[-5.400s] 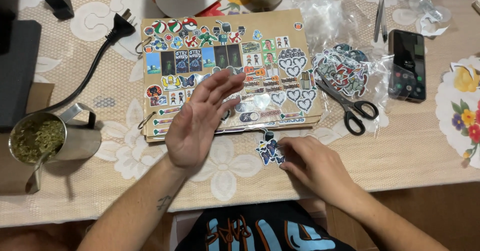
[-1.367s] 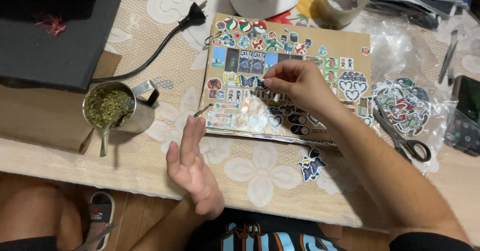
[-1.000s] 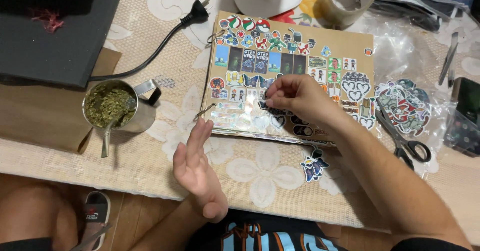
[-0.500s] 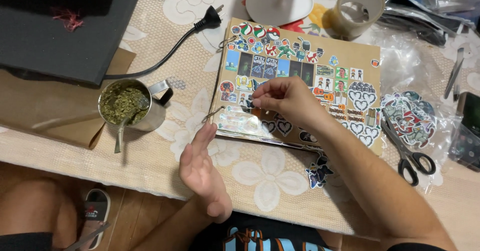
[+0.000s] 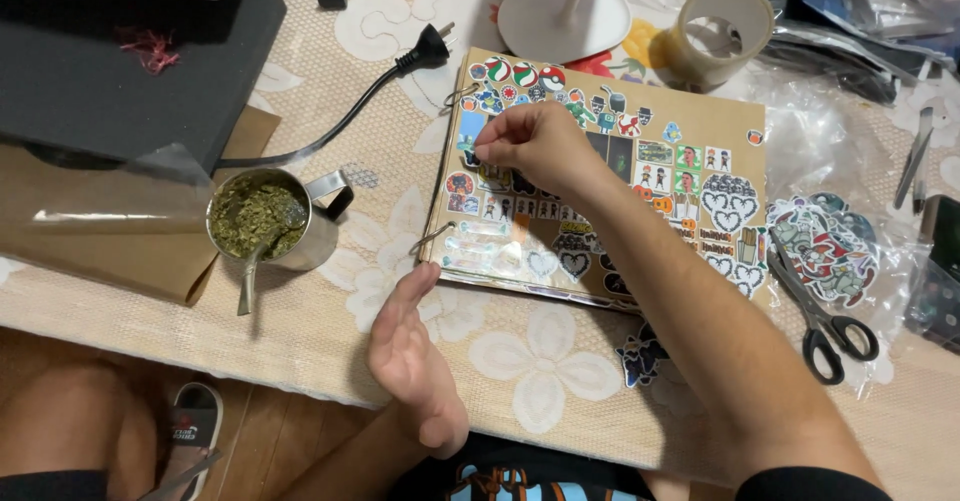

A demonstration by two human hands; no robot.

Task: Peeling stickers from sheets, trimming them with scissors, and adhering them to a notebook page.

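The right hand (image 5: 535,146) reaches across the sticker-covered album (image 5: 610,186), its fingers (image 5: 492,143) pinched together against the page near the album's upper left corner; whether a sticker sits between them I cannot tell. The left hand (image 5: 412,356) hovers flat and open at the bench's near edge, fingers straight, holding nothing, just below the album's lower left corner. Left of the album stands a metal cup (image 5: 268,223) filled with green chopped herb, a metal straw (image 5: 250,279) leaning in it. Scissors (image 5: 822,311) lie toward the right edge beside a clear bag of stickers (image 5: 825,246).
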